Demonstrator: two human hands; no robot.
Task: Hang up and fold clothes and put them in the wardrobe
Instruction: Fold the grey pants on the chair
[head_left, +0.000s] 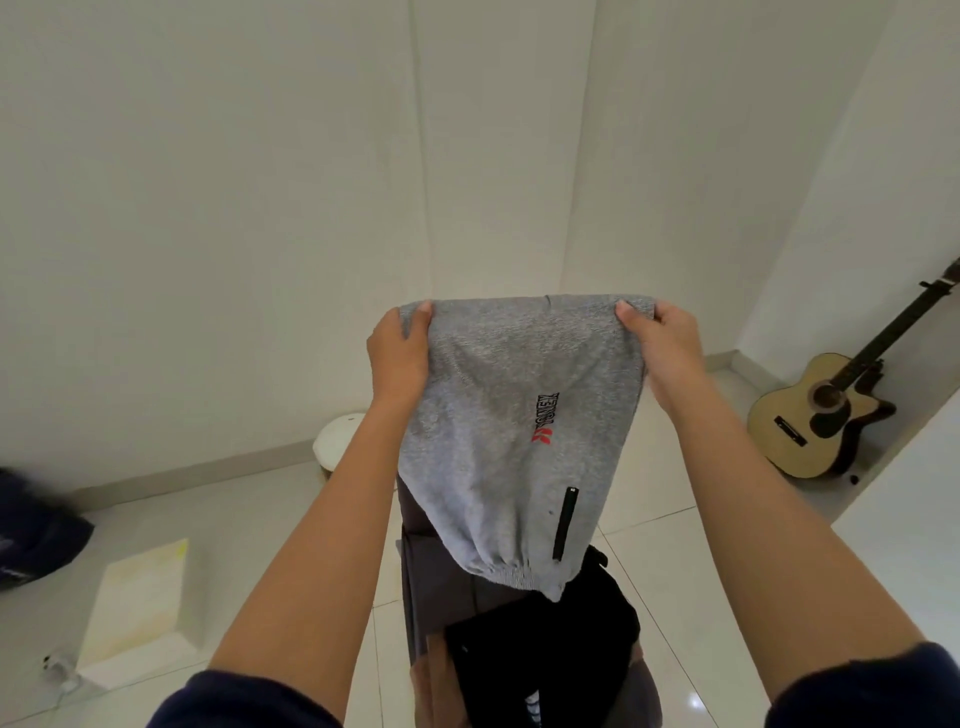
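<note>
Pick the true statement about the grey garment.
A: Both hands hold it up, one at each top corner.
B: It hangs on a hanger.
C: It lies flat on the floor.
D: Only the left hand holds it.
A: the left hand and the right hand each grip a top corner of the grey garment, which hangs down between them.

glossy white tiled floor (244, 519) — on it a pale box (137, 613), a dark bag (36, 535) and a guitar (821, 415).
</note>
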